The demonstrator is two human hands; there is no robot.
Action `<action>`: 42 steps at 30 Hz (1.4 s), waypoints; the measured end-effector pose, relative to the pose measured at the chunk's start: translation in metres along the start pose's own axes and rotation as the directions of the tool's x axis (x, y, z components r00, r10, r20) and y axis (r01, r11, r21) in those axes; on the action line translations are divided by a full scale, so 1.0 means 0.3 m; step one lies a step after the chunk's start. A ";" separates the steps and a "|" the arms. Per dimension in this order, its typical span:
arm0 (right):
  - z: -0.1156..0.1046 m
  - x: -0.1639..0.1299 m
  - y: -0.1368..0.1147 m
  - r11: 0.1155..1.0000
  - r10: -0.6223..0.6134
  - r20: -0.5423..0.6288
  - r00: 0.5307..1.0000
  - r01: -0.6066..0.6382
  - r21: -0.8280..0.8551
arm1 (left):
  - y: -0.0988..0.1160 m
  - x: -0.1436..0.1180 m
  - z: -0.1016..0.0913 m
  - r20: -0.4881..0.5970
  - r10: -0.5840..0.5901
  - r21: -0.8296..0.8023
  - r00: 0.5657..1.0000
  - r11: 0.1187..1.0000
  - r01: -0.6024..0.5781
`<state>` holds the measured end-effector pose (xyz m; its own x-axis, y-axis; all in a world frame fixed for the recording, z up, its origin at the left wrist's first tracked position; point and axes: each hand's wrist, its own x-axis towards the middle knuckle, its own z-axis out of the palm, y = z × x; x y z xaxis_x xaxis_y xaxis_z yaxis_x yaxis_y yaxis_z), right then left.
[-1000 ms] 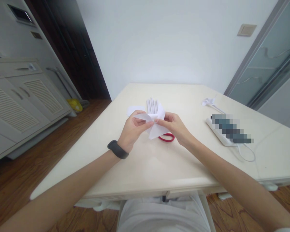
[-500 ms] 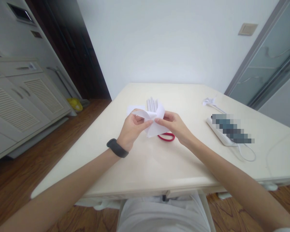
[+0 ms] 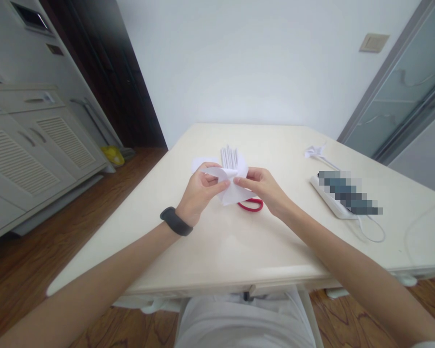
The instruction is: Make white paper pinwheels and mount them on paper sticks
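Note:
A white paper pinwheel with curled-in blades is held above the table between both hands. My left hand, with a black band at the wrist, pinches its left side, the thumb pressing near the middle. On the other side my right hand grips it, its thumb also close to the centre. Just behind the paper lie several thin rolled paper sticks. Scissors with red handles rest on the table below the right hand, their blades hidden by the paper.
The cream table meets a white wall at the back. A finished-looking paper pinwheel on a stick lies at the right rear. Nearer stands a white device with a cable, partly pixelated. White paper lies behind my left hand.
Both hands keep their pinch on the pinwheel. Its upper left blade sits slightly flatter now, and the view has shifted very slightly.

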<state>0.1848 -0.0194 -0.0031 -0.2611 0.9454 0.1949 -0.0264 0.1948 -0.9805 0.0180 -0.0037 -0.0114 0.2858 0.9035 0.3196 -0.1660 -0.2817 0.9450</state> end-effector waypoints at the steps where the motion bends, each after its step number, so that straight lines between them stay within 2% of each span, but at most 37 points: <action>1: -0.002 0.000 0.001 1.000 0.004 0.004 1.000 -0.004 0.003 | 0.000 0.001 -0.001 0.004 0.000 -0.007 1.000 1.000 0.000; 13: -0.013 0.003 0.005 0.999 0.015 0.036 0.999 -0.013 -0.038 | 0.005 0.000 -0.001 0.011 -0.016 -0.040 1.000 0.999 0.017; 15: -0.010 0.003 0.007 0.994 -0.024 0.039 0.999 0.028 -0.107 | 0.003 0.001 -0.001 0.005 -0.021 -0.034 1.000 0.999 0.021; 17: -0.004 0.003 0.011 0.953 -0.124 0.003 0.992 0.120 -0.277 | 0.002 0.004 -0.002 -0.001 -0.026 -0.035 1.000 0.999 0.025; 19: 0.003 0.004 0.018 0.841 -0.276 -0.031 0.961 0.225 -0.493 | 0.002 0.005 -0.004 -0.012 -0.030 -0.037 0.999 0.999 0.029; 21: 0.010 0.004 0.024 0.710 -0.418 -0.049 0.907 0.293 -0.640 | 0.002 0.007 -0.007 -0.025 -0.025 -0.037 0.999 0.999 0.024; 25: 0.012 -0.002 0.021 0.555 -0.623 -0.084 0.778 0.364 -0.748 | 0.004 0.012 -0.016 -0.084 0.007 -0.007 0.996 1.000 -0.007; 27: 0.012 -0.008 0.010 0.480 -0.694 -0.059 0.718 0.399 -0.781 | 0.003 0.017 -0.019 -0.128 0.032 0.016 0.991 0.999 -0.031; 28: 0.013 -0.012 0.004 0.443 -0.707 -0.026 0.706 0.415 -0.795 | 0.002 0.019 -0.020 -0.144 0.047 0.025 0.988 0.999 -0.043; 30: 0.020 -0.020 -0.001 0.380 -0.673 0.091 0.734 0.449 -0.809 | -0.003 0.024 -0.021 -0.157 0.069 0.031 0.985 0.997 -0.065; 32: 0.033 -0.027 0.004 0.328 -0.582 0.232 0.779 0.486 -0.810 | -0.010 0.026 -0.021 -0.156 0.082 0.036 0.984 0.996 -0.078; 34: 0.048 -0.032 0.015 0.292 -0.506 0.320 0.801 0.509 -0.810 | -0.015 0.026 -0.021 -0.155 0.093 0.045 0.984 0.995 -0.087; 42: 0.081 -0.038 0.040 0.241 -0.480 0.303 0.824 0.455 -0.857 | -0.016 0.020 -0.018 -0.158 0.089 0.059 0.983 0.995 -0.080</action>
<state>0.1640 -0.0342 -0.0178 -0.4947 0.6061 0.6229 0.7018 0.7014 -0.1251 0.0154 0.0049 -0.0142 0.1168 0.9146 0.3872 -0.1320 -0.3721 0.9187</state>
